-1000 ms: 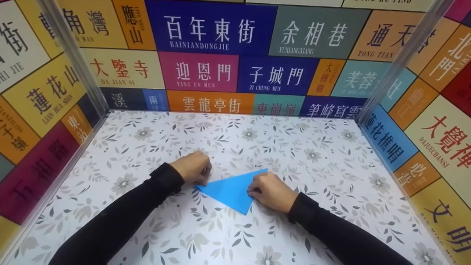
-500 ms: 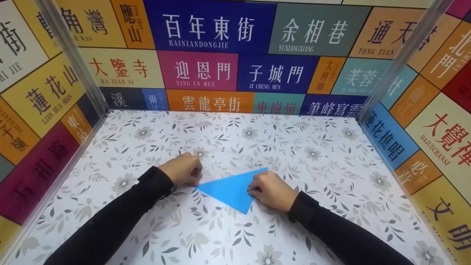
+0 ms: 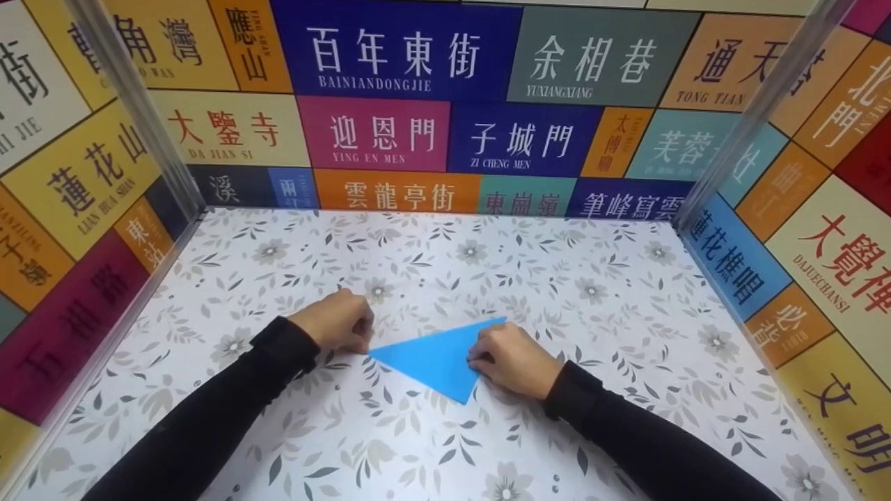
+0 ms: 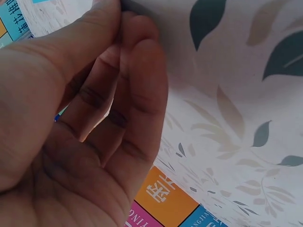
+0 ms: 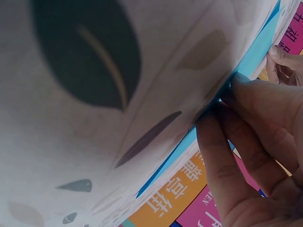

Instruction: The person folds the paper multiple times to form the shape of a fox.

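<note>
Blue paper (image 3: 435, 358): triangle lying on floral tabletop (image 3: 592, 320), between the hands
Right hand (image 3: 518, 362): fingertips pinching the paper's right edge
Left hand (image 3: 335, 320): fingertips bunched, touching left tip; whether gripping it, cannot tell
Folding done: probably at least one fold; layers not countable
Folding left: cannot tell; crease sharpness unclear

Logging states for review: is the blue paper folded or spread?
Likely folded: the paper lies as a triangle in the head view, but separate layers cannot be made out.
</note>
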Tool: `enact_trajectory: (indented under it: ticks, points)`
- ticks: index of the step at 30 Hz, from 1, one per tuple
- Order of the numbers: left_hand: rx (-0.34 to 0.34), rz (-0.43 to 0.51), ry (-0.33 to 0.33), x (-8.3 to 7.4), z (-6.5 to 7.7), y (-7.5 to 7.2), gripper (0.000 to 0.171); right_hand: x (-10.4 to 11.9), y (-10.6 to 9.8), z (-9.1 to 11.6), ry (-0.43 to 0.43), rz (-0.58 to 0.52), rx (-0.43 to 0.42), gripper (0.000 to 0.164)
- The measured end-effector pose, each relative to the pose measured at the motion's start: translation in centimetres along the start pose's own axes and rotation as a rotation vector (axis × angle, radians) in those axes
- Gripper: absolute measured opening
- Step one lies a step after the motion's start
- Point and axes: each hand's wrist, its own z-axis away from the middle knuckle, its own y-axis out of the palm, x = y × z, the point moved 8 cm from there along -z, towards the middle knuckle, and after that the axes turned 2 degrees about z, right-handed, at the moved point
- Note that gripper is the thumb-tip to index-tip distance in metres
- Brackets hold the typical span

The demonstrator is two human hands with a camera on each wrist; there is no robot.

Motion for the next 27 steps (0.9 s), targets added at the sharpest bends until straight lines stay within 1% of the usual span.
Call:
enact_trajectory:
  ticks: [5, 10, 14, 21, 24, 27]
  points:
    - [-0.017, 0.013, 0.003, 0.04, 0.14, -0.04, 0.016, 0.01, -0.16, 0.09, -0.015, 0.014, -0.013, 0.007]
    - [-0.042, 0.037, 0.001, 0.05, 0.64, -0.03, 0.016, 0.07, -0.04, -0.05, -0.034, 0.029, -0.006, 0.007]
    - [-0.045, 0.053, -0.011, 0.08, 0.79, 0.15, 0.015, -0.07, 0.21, -0.01, -0.017, 0.013, 0.012, 0.006]
    - [-0.017, 0.059, -0.043, 0.21, 0.4, 0.3, 0.016, -0.2, 0.25, 0.06, 0.007, 0.002, 0.013, 0.007]
    - [-0.01, 0.065, -0.044, 0.09, 0.1, 0.18, 0.017, -0.18, 0.11, -0.01, 0.004, 0.001, 0.006, 0.008]
    - [-0.018, 0.07, -0.037, -0.29, -0.15, 0.04, 0.015, -0.17, 0.08, -0.04, 0.002, 0.005, 0.005, 0.008]
